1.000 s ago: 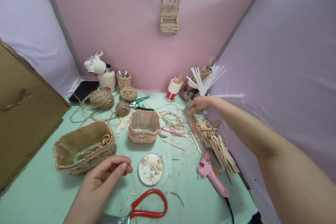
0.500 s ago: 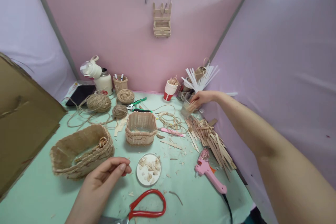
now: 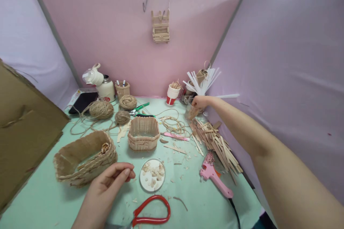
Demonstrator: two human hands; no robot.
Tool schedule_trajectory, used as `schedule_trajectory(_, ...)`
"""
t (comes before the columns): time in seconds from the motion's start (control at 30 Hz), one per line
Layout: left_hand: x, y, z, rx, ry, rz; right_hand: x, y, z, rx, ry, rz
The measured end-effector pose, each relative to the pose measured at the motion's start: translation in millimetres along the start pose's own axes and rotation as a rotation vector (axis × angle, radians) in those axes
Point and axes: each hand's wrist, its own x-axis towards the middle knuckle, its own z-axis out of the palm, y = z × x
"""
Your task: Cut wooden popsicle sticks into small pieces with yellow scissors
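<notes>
Curling over the clear cup (image 3: pixel 188 112) at 2 o'clock from the left hand (image 3: pixel 111 184), the right hand (image 3: pixel 200 102) now bends tighter, seemingly unfinished there; its grip I can't tell. The left pinches narrowly, apparently empty.

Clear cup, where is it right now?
In the head view, the clear cup is right of centre, at the right hand, just behind the pile of wooden sticks.
</notes>
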Motion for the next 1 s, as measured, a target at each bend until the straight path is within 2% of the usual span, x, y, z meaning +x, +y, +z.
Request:
schedule_trajectory(0.43,0.6,-5.4,-1.8,-0.005,-0.02,-0.008,1.2,-6.2,-4.1,-0.042,0.024,0.047)
schedule_trajectory(0.57,1.1,-4.7,-1.7,0.006,-0.036,0.002,-10.4,-6.1,-9.9,-0.01,0.034,0.024)
schedule_trajectory(0.8,-0.9,-1.5,-2.4,-0.011,-0.016,0.002,-43.4,-3.7,-20.6,0.045,0.168,-0.026)
schedule_trajectory(0.9,-1.2,-2.6,-2.3,-0.01,-0.032,0.008,-51.8,-4.5,-17.3,0.058,0.191,-0.064)
schedule_trajectory(1.0,-0.9,-4.9,-1.9,-0.019,-0.049,0.006,-51.4,-8.1,-6.3,0.07,0.158,-0.122)
